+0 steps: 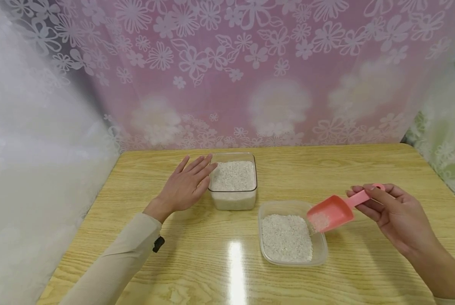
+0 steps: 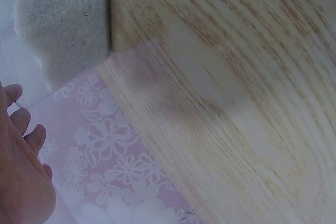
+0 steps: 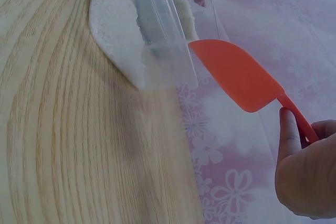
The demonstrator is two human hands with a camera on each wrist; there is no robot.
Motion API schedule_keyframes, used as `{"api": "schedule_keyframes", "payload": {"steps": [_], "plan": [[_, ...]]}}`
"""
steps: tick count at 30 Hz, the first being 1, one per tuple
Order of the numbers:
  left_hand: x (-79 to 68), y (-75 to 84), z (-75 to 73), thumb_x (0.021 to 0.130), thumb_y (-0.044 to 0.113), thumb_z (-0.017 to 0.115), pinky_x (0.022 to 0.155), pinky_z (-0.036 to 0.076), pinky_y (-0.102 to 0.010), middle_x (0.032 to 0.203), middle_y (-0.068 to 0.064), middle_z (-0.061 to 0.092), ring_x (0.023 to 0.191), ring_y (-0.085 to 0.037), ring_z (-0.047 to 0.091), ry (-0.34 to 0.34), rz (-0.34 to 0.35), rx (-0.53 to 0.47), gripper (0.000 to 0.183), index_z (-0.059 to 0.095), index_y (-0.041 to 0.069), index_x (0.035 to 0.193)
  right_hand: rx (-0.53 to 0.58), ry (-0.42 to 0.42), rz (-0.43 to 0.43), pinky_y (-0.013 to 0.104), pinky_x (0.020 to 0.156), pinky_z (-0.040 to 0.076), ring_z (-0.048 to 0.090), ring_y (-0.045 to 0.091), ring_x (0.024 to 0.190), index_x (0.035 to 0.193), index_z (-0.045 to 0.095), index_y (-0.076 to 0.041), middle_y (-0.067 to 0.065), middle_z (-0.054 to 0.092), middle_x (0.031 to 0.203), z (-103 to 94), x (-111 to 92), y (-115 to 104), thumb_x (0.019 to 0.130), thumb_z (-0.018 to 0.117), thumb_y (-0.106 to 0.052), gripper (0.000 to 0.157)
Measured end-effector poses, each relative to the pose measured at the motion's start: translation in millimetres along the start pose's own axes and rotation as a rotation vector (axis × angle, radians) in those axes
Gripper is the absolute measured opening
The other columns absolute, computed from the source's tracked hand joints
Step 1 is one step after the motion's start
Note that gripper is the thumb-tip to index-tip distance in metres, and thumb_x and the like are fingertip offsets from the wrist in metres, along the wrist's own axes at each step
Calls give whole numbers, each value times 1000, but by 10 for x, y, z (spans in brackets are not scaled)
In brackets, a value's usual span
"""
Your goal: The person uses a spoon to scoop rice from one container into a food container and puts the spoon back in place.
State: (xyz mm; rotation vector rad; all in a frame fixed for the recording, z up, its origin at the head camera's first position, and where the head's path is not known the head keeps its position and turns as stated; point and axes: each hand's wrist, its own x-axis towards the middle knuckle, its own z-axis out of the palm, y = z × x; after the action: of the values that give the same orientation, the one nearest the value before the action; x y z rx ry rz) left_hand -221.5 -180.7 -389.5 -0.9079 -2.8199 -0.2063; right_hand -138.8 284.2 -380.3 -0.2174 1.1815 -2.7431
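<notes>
In the head view my right hand (image 1: 403,216) holds a pink scoop (image 1: 336,212) by its handle, tilted over the right edge of a low clear plastic container (image 1: 320,254). Rice grains fall from the scoop's lip into the rice (image 1: 286,239) in that container. The right wrist view shows the scoop (image 3: 239,77) from below, beside the container's rim. My left hand (image 1: 185,186), its fingers extended, rests at the left rim of a taller clear container (image 1: 233,200), also holding rice. In the left wrist view, part of that hand (image 2: 23,166) shows beside the container (image 2: 68,30).
Both containers stand on a wood-grain table (image 1: 197,262), the taller one farther back and to the left. A pink flowered curtain (image 1: 227,97) hangs behind the table's far edge. Pale sheeting (image 1: 29,169) hangs along the left side.
</notes>
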Motion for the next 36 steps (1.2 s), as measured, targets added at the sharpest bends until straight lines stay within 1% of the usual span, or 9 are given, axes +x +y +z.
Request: {"api": "schedule_keyframes", "payload": {"steps": [10, 15, 21, 25, 30, 33, 36], "plan": [[3, -3, -5, 105, 32, 32, 116, 0, -42, 157, 3, 17, 143, -17, 17, 7, 4, -9, 47, 32, 23, 151, -7, -5, 6, 42, 84, 51, 64, 37, 101, 86, 51, 2, 27, 66, 104, 71, 19, 18, 101, 35, 8, 22], [10, 0, -8, 105, 36, 27, 116, 0, -42, 157, 1, 19, 143, -18, 17, 7, 11, -2, 48, 32, 22, 151, -89, -8, -15, 40, 84, 51, 64, 35, 101, 90, 50, 3, 26, 67, 104, 146, 25, 25, 100, 38, 9, 16], [16, 8, -12, 105, 39, 22, 116, 1, -43, 157, 1, 19, 143, -18, 18, 4, 15, 11, 50, 32, 22, 151, -167, -12, -50, 39, 83, 51, 65, 34, 101, 93, 52, 5, 25, 67, 102, 265, 29, 26, 98, 40, 12, 14], [16, 14, -20, 105, 38, 22, 116, 1, -43, 157, 1, 19, 143, -18, 19, 6, 16, 12, 50, 33, 22, 151, -229, 9, -66, 38, 82, 51, 65, 32, 99, 96, 52, 7, 24, 68, 102, 341, 30, 20, 97, 43, 11, 10], [11, 9, -20, 105, 37, 23, 116, 1, -43, 157, 2, 19, 143, -18, 19, 5, 12, 9, 50, 33, 22, 151, -326, 27, -100, 38, 79, 52, 66, 31, 97, 94, 52, 7, 24, 68, 99, 443, 22, 18, 95, 47, 12, 7], [5, 7, -16, 105, 38, 22, 116, 0, -42, 157, 2, 19, 143, -17, 18, 0, 7, 6, 50, 33, 22, 151, -348, 5, -132, 39, 79, 51, 66, 32, 95, 91, 51, 7, 25, 68, 97, 497, 21, 21, 95, 47, 13, 9], [-1, 5, -12, 105, 39, 20, 116, 0, -42, 157, 3, 18, 143, -16, 17, -6, 2, 2, 51, 33, 22, 151, -340, -19, -149, 40, 79, 50, 66, 33, 95, 91, 51, 7, 25, 68, 97, 527, 28, 26, 95, 46, 15, 10]]}}
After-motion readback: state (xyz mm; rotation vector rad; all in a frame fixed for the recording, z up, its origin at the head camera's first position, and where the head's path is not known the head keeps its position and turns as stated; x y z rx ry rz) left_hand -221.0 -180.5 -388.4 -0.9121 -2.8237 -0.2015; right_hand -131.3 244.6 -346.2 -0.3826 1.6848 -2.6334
